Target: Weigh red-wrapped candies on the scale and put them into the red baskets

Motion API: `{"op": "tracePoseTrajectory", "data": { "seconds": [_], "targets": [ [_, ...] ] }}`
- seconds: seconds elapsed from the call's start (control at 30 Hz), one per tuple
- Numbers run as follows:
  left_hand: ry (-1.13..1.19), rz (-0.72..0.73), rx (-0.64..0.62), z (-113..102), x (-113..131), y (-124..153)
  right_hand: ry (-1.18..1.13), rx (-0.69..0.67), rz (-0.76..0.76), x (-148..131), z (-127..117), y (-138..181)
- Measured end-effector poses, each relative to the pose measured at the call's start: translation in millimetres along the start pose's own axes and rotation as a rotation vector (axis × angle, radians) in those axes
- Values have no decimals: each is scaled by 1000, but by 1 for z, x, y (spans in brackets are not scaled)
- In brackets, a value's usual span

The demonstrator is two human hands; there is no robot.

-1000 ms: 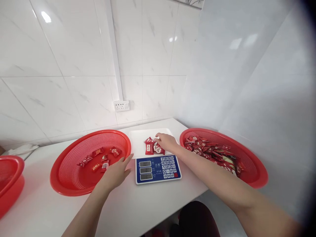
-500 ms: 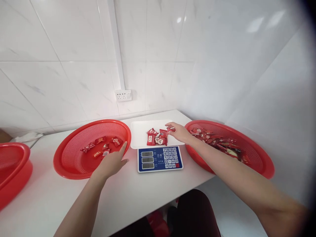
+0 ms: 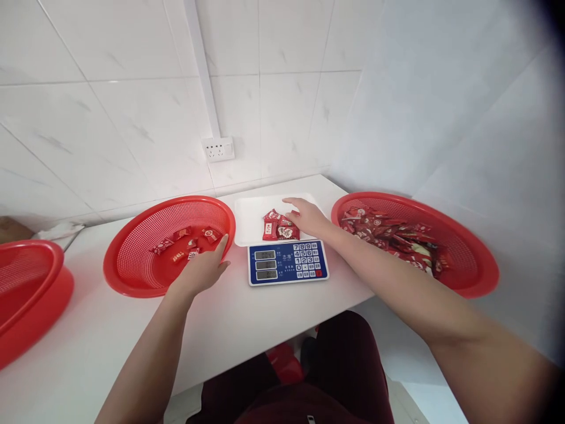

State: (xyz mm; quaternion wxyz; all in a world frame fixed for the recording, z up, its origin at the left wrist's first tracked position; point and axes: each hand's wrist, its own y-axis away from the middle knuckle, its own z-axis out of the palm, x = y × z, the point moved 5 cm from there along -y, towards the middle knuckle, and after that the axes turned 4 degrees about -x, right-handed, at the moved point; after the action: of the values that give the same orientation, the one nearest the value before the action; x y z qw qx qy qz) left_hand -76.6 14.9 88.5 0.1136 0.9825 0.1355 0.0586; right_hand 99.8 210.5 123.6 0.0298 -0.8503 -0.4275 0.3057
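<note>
Over the white pan (image 3: 247, 221) of a weighing scale, my right hand (image 3: 309, 218) has thumb and forefinger apart. Its lower fingertips are at or just above a small pile of red wrapped snack packets (image 3: 276, 228). No packet shows in its grasp. My left hand (image 3: 206, 272) lies at the near right rim of a red plastic basket (image 3: 126, 253), forefinger stretched along the rim and thumb out; its other fingers are hidden. Several red packets (image 3: 192, 243) are scattered in that basket. The blue keypad panel (image 3: 288, 263) of the scale faces me.
Right of the scale, another red basket (image 3: 483, 274) holds a heap of mostly red packets (image 3: 388, 232). A third red basket (image 3: 48, 300) stands at the far left. A tiled wall with a socket (image 3: 218, 149) rises behind the white table (image 3: 238, 324).
My right hand has let go of a red packet over the pan and its fingers have spread. The view has tilted down a little; my left hand stays at the basket rim.
</note>
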Motion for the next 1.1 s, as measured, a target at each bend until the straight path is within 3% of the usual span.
{"op": "tracePoseTrajectory", "data": {
  "seconds": [0.33,0.53,0.63,0.73,0.9,1.0,1.1],
  "targets": [
    [-23,1,31,2,-1,0,229,-420,90,4,39,34],
    [-20,-10,47,0,0,1,224,-445,73,-4,46,25],
    [-14,-7,48,0,0,2,201,-396,37,-6,32,22],
    [-8,-13,36,1,-1,2,197,-312,44,5,2,27],
    [-4,-2,33,2,-3,1,287,-205,212,68,-60,52],
    [-16,16,44,3,-4,0,298,-345,352,109,-75,78],
    [-6,5,64,3,-3,-2,282,-470,436,131,-77,105]
  ]
}}
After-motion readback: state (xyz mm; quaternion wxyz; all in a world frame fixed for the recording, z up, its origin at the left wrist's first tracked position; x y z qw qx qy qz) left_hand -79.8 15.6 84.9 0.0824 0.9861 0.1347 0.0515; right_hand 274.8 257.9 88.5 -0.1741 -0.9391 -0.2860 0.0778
